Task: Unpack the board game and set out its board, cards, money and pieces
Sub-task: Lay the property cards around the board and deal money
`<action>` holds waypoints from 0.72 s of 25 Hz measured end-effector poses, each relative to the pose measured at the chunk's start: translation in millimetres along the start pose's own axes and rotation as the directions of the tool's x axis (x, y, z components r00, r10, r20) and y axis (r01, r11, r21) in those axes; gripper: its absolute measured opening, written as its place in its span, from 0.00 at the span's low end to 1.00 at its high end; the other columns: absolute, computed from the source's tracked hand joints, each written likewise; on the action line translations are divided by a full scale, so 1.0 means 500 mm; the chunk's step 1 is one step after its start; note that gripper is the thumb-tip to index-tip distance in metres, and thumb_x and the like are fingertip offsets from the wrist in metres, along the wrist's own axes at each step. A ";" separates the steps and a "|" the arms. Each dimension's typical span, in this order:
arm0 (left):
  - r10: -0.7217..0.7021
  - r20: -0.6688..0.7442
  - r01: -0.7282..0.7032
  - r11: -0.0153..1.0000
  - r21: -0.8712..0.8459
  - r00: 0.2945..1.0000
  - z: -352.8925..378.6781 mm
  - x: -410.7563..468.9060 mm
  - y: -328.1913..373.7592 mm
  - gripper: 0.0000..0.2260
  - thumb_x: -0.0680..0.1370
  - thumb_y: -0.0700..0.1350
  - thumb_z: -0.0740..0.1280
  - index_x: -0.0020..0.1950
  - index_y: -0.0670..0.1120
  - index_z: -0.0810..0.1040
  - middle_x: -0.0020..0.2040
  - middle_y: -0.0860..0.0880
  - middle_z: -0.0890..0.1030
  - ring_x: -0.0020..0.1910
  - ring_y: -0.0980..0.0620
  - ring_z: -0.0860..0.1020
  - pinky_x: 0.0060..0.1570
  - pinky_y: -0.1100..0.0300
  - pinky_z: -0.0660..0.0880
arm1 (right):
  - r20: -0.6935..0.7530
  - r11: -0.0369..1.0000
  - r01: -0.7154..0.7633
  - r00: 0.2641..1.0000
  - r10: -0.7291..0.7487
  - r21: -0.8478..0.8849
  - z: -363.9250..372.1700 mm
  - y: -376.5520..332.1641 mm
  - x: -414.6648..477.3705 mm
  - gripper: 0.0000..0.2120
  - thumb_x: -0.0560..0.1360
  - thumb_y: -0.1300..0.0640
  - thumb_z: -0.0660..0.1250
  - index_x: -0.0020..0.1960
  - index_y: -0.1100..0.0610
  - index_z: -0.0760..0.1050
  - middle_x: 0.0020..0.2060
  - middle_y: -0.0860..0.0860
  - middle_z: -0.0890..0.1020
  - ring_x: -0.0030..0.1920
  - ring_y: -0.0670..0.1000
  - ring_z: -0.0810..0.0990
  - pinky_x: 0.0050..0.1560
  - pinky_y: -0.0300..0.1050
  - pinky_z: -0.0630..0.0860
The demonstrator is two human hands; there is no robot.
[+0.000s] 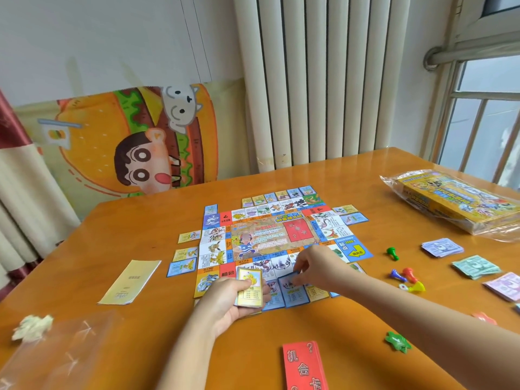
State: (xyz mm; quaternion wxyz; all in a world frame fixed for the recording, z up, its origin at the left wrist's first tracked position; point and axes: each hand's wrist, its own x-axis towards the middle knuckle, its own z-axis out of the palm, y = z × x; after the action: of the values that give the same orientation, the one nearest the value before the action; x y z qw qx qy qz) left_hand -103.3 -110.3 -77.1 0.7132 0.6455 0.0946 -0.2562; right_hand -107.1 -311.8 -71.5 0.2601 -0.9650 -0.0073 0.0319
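My left hand (233, 302) is clamped round the stack (249, 288), thumb across the yellow top card and fingers curled beneath it. My right hand (312, 266) pinches the far edge of a blue card (294, 291), which sits at the near side of the board (281, 237) and is tilted against its neighbours. The board lies flat in the middle of the surface (337, 319), with cards already set round its other sides. I think the tilt is the likeliest trouble. If I press the blue card down as it stands, it will overlap the cards on either side, and sliding it straight could push them out of line. The board looks thin and creased, so a dragging fingertip might shift it and spoil every row at once. My grip on the stack depends mostly on the thumb, and if I loosen it while watching the other hand, the cards could fan out over the near row. My right forearm passes just beside the pawns (408, 274). A careless pull back could knock them over or brush the money (475, 267) piled further right. The red deck (305, 367) sits near my edge of the surface, where an elbow could catch it.
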 end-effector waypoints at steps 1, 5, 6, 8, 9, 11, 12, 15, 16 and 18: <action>-0.001 0.004 0.001 1.000 -0.006 1.000 0.000 -0.002 0.000 0.10 0.80 0.34 0.58 0.59 0.32 0.73 0.47 0.35 0.83 0.42 0.41 0.84 0.34 0.55 0.80 | -0.009 1.000 0.005 1.000 -0.006 -0.019 0.000 -0.001 0.000 0.14 0.70 0.51 0.74 0.51 0.58 0.80 0.34 0.43 0.72 0.36 0.45 0.71 0.30 0.34 0.65; 0.020 0.003 -0.020 0.999 -0.033 1.000 -0.001 -0.004 -0.003 0.09 0.79 0.33 0.58 0.57 0.32 0.74 0.48 0.34 0.83 0.45 0.40 0.83 0.38 0.53 0.81 | -0.036 0.996 0.031 0.999 -0.034 -0.088 0.003 0.000 -0.001 0.16 0.70 0.51 0.75 0.54 0.55 0.78 0.42 0.45 0.68 0.45 0.47 0.70 0.42 0.39 0.67; 0.038 0.007 -0.037 0.998 -0.055 0.999 -0.002 -0.004 -0.003 0.10 0.79 0.32 0.59 0.58 0.32 0.74 0.49 0.34 0.82 0.47 0.39 0.83 0.43 0.50 0.81 | -0.037 0.995 0.031 0.999 -0.034 -0.091 0.004 0.001 -0.002 0.16 0.70 0.50 0.75 0.54 0.55 0.78 0.45 0.46 0.68 0.46 0.48 0.71 0.44 0.40 0.68; 0.089 0.017 -0.087 0.992 -0.093 0.996 -0.003 -0.002 -0.006 0.10 0.78 0.32 0.60 0.59 0.34 0.74 0.50 0.35 0.82 0.51 0.38 0.81 0.55 0.45 0.76 | -0.058 0.997 0.049 0.997 -0.053 -0.064 0.007 -0.002 -0.005 0.12 0.72 0.49 0.72 0.51 0.54 0.78 0.45 0.47 0.71 0.44 0.49 0.73 0.41 0.40 0.68; 0.118 0.013 -0.117 0.989 -0.094 0.993 -0.003 -0.004 -0.006 0.09 0.78 0.33 0.62 0.57 0.35 0.75 0.49 0.36 0.83 0.51 0.39 0.81 0.58 0.44 0.74 | -0.084 0.998 0.067 0.994 -0.066 0.000 0.008 -0.005 -0.008 0.10 0.74 0.48 0.70 0.48 0.55 0.78 0.43 0.49 0.74 0.41 0.49 0.74 0.38 0.40 0.68; 0.187 -0.011 -0.187 0.981 -0.045 0.982 0.000 -0.009 -0.008 0.07 0.76 0.34 0.65 0.53 0.40 0.78 0.44 0.42 0.85 0.45 0.45 0.82 0.52 0.48 0.76 | -0.122 0.974 0.098 0.990 -0.073 0.205 0.006 -0.017 -0.016 0.13 0.78 0.47 0.64 0.44 0.56 0.78 0.37 0.50 0.78 0.35 0.49 0.75 0.32 0.39 0.67; 0.226 -0.019 -0.226 0.974 -0.004 0.974 0.003 -0.011 -0.009 0.06 0.75 0.34 0.67 0.51 0.41 0.79 0.42 0.44 0.85 0.42 0.47 0.83 0.45 0.53 0.78 | -0.124 0.947 0.117 0.989 -0.083 0.300 0.003 -0.023 -0.019 0.15 0.78 0.47 0.63 0.44 0.57 0.79 0.35 0.50 0.80 0.34 0.49 0.77 0.31 0.38 0.68; 0.333 -0.043 -0.325 0.937 0.130 0.942 0.008 -0.017 -0.010 0.08 0.71 0.36 0.73 0.49 0.44 0.81 0.42 0.46 0.85 0.40 0.49 0.84 0.36 0.60 0.78 | -0.093 0.860 0.211 0.978 -0.189 0.466 -0.010 -0.051 -0.026 0.10 0.75 0.50 0.68 0.44 0.57 0.80 0.37 0.52 0.83 0.37 0.47 0.80 0.36 0.43 0.74; 0.360 -0.043 -0.348 0.921 0.172 0.932 0.008 -0.019 -0.009 0.09 0.70 0.36 0.74 0.48 0.44 0.81 0.42 0.46 0.85 0.40 0.49 0.84 0.36 0.60 0.78 | -0.085 0.841 0.233 0.972 -0.220 0.488 -0.013 -0.059 -0.026 0.06 0.74 0.53 0.71 0.46 0.55 0.80 0.37 0.51 0.83 0.38 0.47 0.80 0.39 0.45 0.76; 0.374 -0.021 -0.362 0.909 0.207 0.927 0.006 -0.023 -0.006 0.11 0.67 0.36 0.75 0.47 0.44 0.82 0.42 0.46 0.85 0.40 0.49 0.84 0.37 0.61 0.78 | -0.070 0.832 0.254 0.965 -0.253 0.494 -0.022 -0.073 -0.023 0.10 0.71 0.60 0.74 0.51 0.52 0.78 0.38 0.48 0.83 0.39 0.46 0.81 0.44 0.48 0.78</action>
State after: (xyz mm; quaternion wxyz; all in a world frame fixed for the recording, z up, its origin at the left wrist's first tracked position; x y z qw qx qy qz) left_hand -115.0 -110.3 -74.0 0.6771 0.7274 -0.0336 -0.1061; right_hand -117.5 -286.1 -42.8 0.5022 -0.8555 -0.1261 -0.0029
